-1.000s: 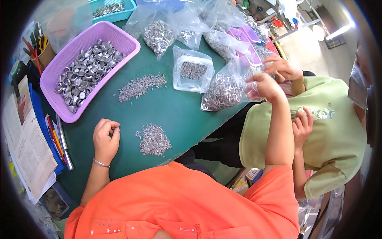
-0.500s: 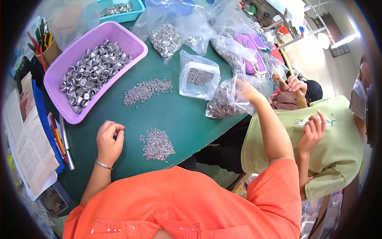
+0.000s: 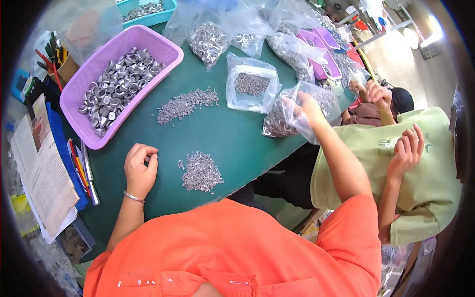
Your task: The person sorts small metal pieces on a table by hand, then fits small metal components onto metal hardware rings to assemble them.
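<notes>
My right hand (image 3: 310,110) is closed on the loose film of a clear plastic bag (image 3: 279,121) of silvery metal rings at the table's right edge. Its fingertips are partly covered by the film. My left hand (image 3: 141,169), with a bracelet at the wrist, rests curled on the green table, nothing showing in it. Right of it lies a heap of small grey metal pieces (image 3: 202,172); farther back is a longer heap of similar pieces (image 3: 185,105). An open clear bag (image 3: 267,101) with more small grey pieces stands beside the bag of rings.
A purple basket (image 3: 170,52) of metal rings stands at the left. Pens (image 3: 79,168) and papers (image 3: 47,173) lie at the left edge. Filled bags (image 3: 208,42) and a teal tray (image 3: 170,10) line the back. A co-worker in a green shirt (image 3: 361,168) is close on the right.
My right hand has shifted on the bag of rings, and the bag's film is lifted and spread around it. The left hand stays curled on the table. The whole view has moved slightly.
</notes>
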`<state>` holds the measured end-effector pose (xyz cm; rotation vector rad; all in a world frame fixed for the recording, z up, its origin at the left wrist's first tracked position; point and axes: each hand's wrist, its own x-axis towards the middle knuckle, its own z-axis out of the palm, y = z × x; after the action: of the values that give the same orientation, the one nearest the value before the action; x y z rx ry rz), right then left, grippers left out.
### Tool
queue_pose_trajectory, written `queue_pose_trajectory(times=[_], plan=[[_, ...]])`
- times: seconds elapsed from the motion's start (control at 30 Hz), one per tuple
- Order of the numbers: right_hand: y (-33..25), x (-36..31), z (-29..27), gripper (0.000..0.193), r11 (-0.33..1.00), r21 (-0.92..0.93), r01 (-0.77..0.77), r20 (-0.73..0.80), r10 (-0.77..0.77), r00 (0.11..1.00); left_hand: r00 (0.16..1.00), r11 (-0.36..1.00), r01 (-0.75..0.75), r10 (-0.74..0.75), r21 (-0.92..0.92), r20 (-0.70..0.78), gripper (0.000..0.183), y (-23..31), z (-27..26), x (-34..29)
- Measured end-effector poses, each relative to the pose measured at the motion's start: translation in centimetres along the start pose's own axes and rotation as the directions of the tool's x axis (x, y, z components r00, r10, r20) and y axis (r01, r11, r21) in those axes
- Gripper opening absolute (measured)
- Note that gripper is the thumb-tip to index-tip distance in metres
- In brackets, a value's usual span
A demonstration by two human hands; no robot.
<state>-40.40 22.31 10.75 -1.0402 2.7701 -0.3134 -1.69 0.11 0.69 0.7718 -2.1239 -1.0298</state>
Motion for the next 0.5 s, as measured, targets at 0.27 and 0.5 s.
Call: queue_pose_trajectory(times=[0.27,0.5], plan=[[-0.5,-2.0,-1.1,0.036,0.996,0.082,0.025,-0.401,0.010,0.916,1.000,1.000,-0.016,0.016,0.023,0.008,0.008,0.0,0.1,-0.2],[0.3,-2.2,-4.5,0.022,-0.006,1.000,-0.010,0.011,0.407,0.914,1.000,1.000,-0.018,0.018,0.022,0.008,0.009,0.1,0.3,-0.2]])
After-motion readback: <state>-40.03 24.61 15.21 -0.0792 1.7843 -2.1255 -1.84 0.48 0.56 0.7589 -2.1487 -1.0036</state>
